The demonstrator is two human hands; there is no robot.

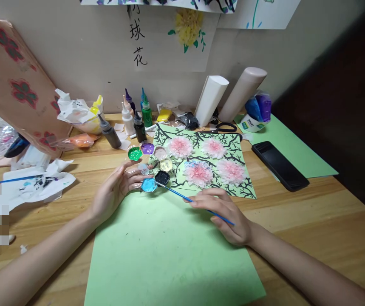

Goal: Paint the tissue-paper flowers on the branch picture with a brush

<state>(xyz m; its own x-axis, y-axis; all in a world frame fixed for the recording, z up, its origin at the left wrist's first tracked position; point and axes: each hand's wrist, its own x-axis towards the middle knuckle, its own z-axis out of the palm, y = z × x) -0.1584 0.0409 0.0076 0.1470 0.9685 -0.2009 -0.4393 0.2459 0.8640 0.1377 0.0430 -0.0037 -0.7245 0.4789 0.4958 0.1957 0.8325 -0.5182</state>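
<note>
My right hand (225,214) pinches a thin blue paintbrush (191,198), whose tip rests in the black well of a flower-shaped paint palette (150,168). The palette holds green, purple, yellow, black and blue paint. My left hand (117,189) steadies the palette's left edge, fingers curled against it. Both hands lie over a blank light green sheet (166,250) on the wooden table (322,221). Just beyond the palette lies a green picture (207,161) with black branches and pink tissue flowers.
Several paint bottles (134,119) stand at the back. Two paper rolls (227,97) lean on the wall, with scissors (225,127) below them. A black phone (279,165) lies on another green sheet at right. Crumpled, paint-stained paper (38,182) lies at left.
</note>
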